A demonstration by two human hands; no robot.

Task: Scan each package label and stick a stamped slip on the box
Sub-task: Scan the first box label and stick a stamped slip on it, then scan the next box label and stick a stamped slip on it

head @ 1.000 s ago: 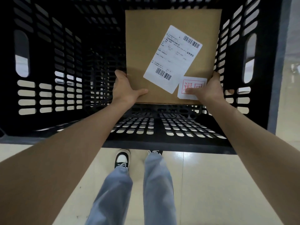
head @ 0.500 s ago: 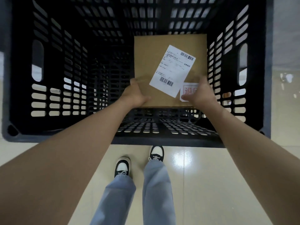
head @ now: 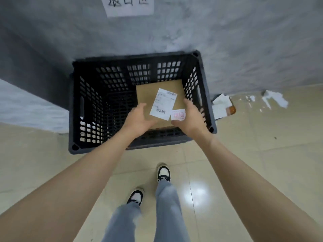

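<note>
Left hand (head: pixel 138 119), right hand (head: pixel 190 118) loose-fingered over box (head: pixel 146 95)

Parcel depot corner — labelled box (head: pixel 146 95) in slatted crate (head: pixel 87 109), wall sign (head: pixel 128 6).

Even indoor light, medium bright, from overhead. One soft round glare patch on the glossy floor (head: pixel 197 194), right of the jeans (head: pixel 166 212). Shadows soft. Inside of the black crate (head: pixel 139 57) dark, detail lost along its left side. Grey wall (head: pixel 244 41) darker toward the left, with a diagonal shadow band. Whole frame slightly soft from motion blur. Print on the white label (head: pixel 163 103) and the red stamp on the slip (head: pixel 178 114) unreadable. Left hand (head: pixel 139 119) and right hand (head: pixel 189 119) smeared at the edges. Jeans blurred too. Sign (head: pixel 128 6) at the top edge fuzzy. Strong wide-angle distortion: forearms balloon toward the bottom corners, wall-floor line bends, crate rim bows.
</note>
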